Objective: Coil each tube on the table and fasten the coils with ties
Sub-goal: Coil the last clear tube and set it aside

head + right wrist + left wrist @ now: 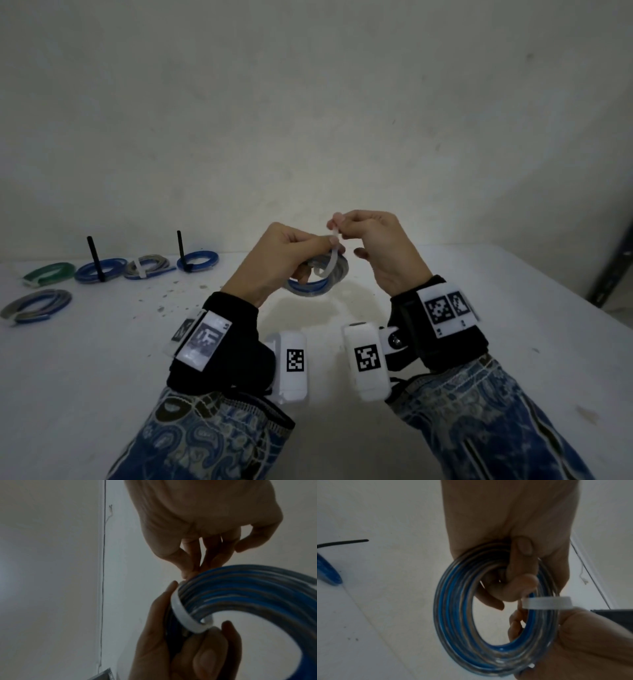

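My left hand (318,248) grips a coil of blue and clear tube (310,287), lifted a little above the white table (102,370). A white tie (331,262) loops round the coil's right side. My right hand (339,226) pinches the tie's upper tail between thumb and forefinger, just above the left hand. The left wrist view has the coil (453,615) hanging from the left hand's curled fingers (520,555), with the tie (544,603) crossing it. In the right wrist view the tie (183,612) wraps the coil (248,588) under the right hand's fingertips (188,573).
Several tied coils lie at the table's far left: a green one (49,273), two blue ones with upright black ties (101,270) (198,261), a grey one with a white tie (147,267) and a grey-blue one (36,305). Small crumbs (168,301) are scattered nearby.
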